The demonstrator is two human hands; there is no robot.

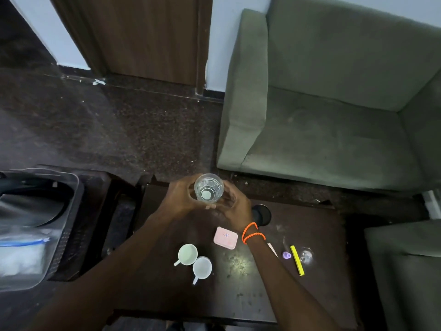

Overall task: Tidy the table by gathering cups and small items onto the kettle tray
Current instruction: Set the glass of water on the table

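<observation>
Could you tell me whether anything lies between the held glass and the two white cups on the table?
Nothing visible does. Both hands hold the glass above the table; the white cups sit nearer, bare tabletop between.

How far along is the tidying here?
Early. Nothing looks gathered yet; no kettle tray is identifiable. In hand: both the left hand and right hand hold a clear drinking glass. Left on the dark table: two white mugs, a pink case, a yellow marker.
</observation>
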